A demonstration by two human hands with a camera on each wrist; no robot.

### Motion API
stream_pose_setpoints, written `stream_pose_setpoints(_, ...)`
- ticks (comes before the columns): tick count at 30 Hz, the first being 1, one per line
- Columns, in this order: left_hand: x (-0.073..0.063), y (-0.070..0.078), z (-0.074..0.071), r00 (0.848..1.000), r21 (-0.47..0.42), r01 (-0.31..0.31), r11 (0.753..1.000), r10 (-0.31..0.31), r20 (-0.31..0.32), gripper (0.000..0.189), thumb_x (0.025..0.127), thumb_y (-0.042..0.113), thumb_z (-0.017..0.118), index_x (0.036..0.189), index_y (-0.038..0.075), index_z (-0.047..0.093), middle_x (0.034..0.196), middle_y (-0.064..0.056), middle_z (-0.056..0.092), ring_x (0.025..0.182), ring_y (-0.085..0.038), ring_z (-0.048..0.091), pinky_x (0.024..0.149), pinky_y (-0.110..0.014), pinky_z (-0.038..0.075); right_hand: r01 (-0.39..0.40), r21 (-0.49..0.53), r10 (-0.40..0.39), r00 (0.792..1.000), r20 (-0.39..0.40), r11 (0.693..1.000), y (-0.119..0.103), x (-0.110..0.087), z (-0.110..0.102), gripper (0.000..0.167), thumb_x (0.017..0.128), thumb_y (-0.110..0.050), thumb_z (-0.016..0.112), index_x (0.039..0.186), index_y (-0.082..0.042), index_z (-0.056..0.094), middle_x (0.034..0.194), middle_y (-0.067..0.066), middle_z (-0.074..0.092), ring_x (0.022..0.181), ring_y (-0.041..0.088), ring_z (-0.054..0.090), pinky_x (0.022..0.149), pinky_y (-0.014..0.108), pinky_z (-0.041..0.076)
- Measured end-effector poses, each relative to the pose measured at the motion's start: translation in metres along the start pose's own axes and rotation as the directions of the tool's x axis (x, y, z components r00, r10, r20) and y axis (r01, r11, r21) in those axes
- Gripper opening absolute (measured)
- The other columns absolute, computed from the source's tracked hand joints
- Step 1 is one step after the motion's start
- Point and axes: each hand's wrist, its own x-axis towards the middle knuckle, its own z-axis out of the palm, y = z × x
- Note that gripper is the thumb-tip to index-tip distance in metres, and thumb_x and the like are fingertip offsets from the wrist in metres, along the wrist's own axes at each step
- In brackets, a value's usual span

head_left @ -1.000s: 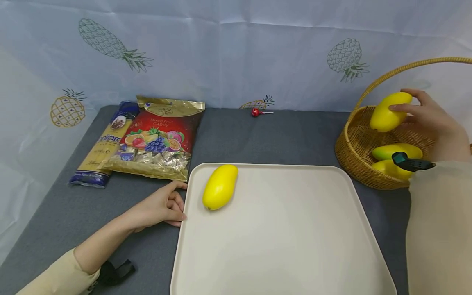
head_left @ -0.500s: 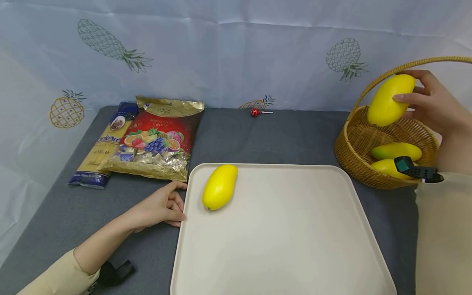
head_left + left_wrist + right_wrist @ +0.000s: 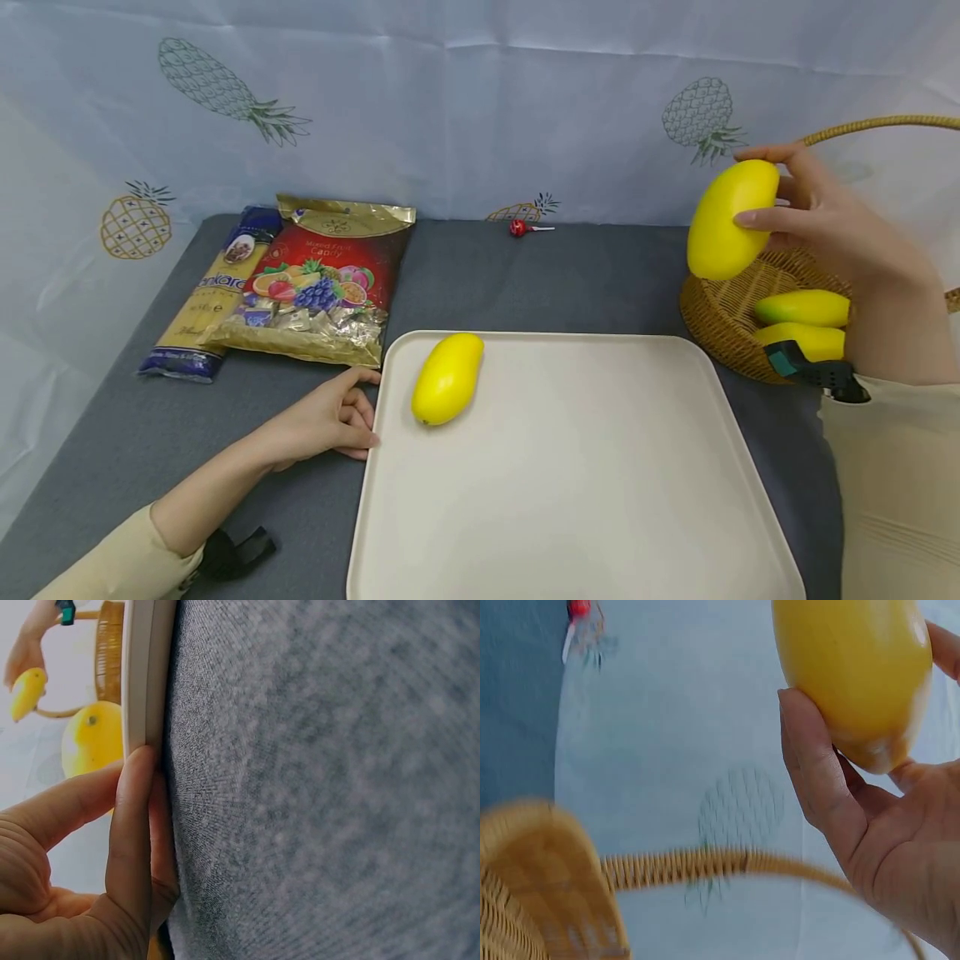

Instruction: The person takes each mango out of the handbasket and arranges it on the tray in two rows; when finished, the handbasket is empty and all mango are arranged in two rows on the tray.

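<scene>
My right hand (image 3: 832, 221) grips a yellow mango (image 3: 727, 221) between thumb and fingers, raised above the near-left rim of the wicker basket (image 3: 712, 321). In the right wrist view, the held mango (image 3: 855, 667) points its narrow end toward the palm. Two more mangoes, one green-tinged (image 3: 802, 308) and one yellow (image 3: 806, 340), lie inside the basket, partly covered by my wrist. My left hand (image 3: 322, 421) holds the left edge of the beige tray (image 3: 585, 467) with bent fingers, thumb against the rim (image 3: 139, 754). Another mango (image 3: 448, 379) lies in the tray's far-left corner.
Left of the tray, a red and gold candy bag (image 3: 318, 283) overlaps a blue and yellow pasta packet (image 3: 206, 304). A red lollipop (image 3: 519, 227) lies at the table's back edge, before a pineapple-print cloth (image 3: 450, 125). The basket's tall handle (image 3: 885, 123) arches at right.
My right hand has lifted the mango up out of the basket and then carried it left, past the handle. My left hand and the tray have stayed still.
</scene>
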Motion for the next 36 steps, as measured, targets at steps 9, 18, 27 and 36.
stream_pose_setpoints(9,0.000,0.000,0.000,1.000,0.001,-0.003,1.000,0.003,0.001,0.083,0.085,0.003,0.073,0.146,-0.006,0.018,0.094,-0.016,0.057,0.075,-0.015,0.068,0.071,-0.032,0.064,-0.019,-0.048,0.025,0.992,0.122,0.999,-0.031,0.010,0.059,0.059,0.097,-0.012,0.058,0.146,-0.031,0.029,0.122,0.000,0.052,0.090,0.016,0.064,0.069,0.026,0.057)
stream_pose_setpoints(18,0.000,-0.002,-0.002,1.000,0.016,-0.003,1.000,0.003,0.000,0.082,0.085,0.003,0.073,0.146,-0.006,0.019,0.094,-0.017,0.056,0.075,-0.015,0.068,0.071,-0.033,0.064,-0.128,-0.003,0.125,0.964,0.233,0.992,-0.039,0.018,0.123,0.065,0.093,-0.023,0.064,0.147,-0.024,0.027,0.132,0.012,0.048,0.106,0.026,0.058,0.080,0.034,0.058)
stream_pose_setpoints(27,0.000,-0.002,-0.002,1.000,0.011,-0.005,1.000,0.005,-0.003,0.081,0.085,0.004,0.073,0.145,-0.006,0.020,0.094,-0.017,0.056,0.075,-0.015,0.068,0.070,-0.032,0.064,-0.158,0.024,0.137,0.913,0.385,0.987,-0.028,0.016,0.173,0.073,0.090,-0.029,0.068,0.149,-0.022,0.025,0.136,0.015,0.044,0.113,0.034,0.058,0.081,0.037,0.059)
stream_pose_setpoints(36,0.000,-0.003,-0.003,1.000,0.020,0.009,1.000,-0.009,0.004,0.089,0.082,0.007,0.077,0.147,-0.004,0.018,0.096,-0.017,0.056,0.078,-0.018,0.067,0.070,-0.034,0.064,-0.234,-0.008,0.209,0.852,0.479,0.972,-0.021,0.013,0.212,0.073,0.089,-0.035,0.070,0.147,-0.022,0.027,0.136,0.013,0.044,0.109,0.031,0.059,0.077,0.037,0.061)
